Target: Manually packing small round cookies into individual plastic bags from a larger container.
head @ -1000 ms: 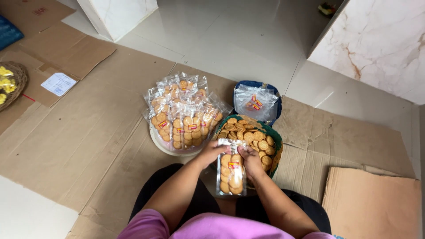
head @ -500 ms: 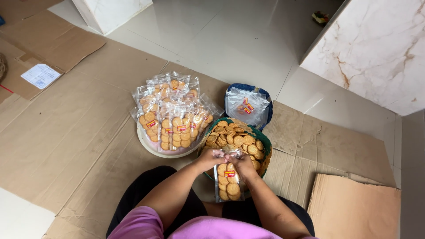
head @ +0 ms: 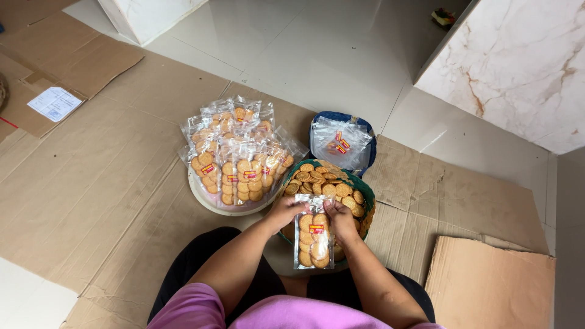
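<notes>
Golden-brown biscuits (head: 329, 183) in my green-rimmed basket (head: 363, 190); clear packet (head: 314, 239), red-yellow label; brown cardboard (head: 91, 183); pink sleeves (head: 189, 307).

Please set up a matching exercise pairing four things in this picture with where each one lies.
Things:
1. filled clear packet
2. loose round biscuits
3. stack of filled packets
4. empty clear bags

Places:
A. in the blue container
B. on the pale round tray
C. between left hand and right hand
D. in the green-rimmed basket

Pairs: 1-C, 2-D, 3-B, 4-A
</notes>
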